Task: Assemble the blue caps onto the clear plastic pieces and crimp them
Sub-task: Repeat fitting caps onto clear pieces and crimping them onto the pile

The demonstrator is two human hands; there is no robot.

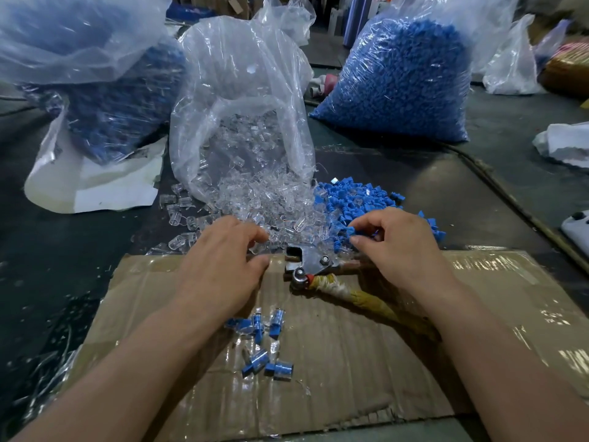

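Head view, right hand [400, 242] grip on blue cap [349, 230], left hand [223, 260] at clear pieces [267, 202]

- A flattened cardboard sheet [350, 362], patched with glossy clear tape, is laid at the near edge of the dark counter [478, 193].
- A white sheet [95, 186] is spread on the counter at the far left, its near corner curled.
- A crumpled white wrapper [564, 143] is seen at the right edge.
- A white device [577, 226] is partly cut off by the right edge, just beside the counter's rim.
- An orange-brown bundle [565, 71] in plastic is seen far right.
- A pink object [328, 81] lies between the far bags; what it is cannot be told.
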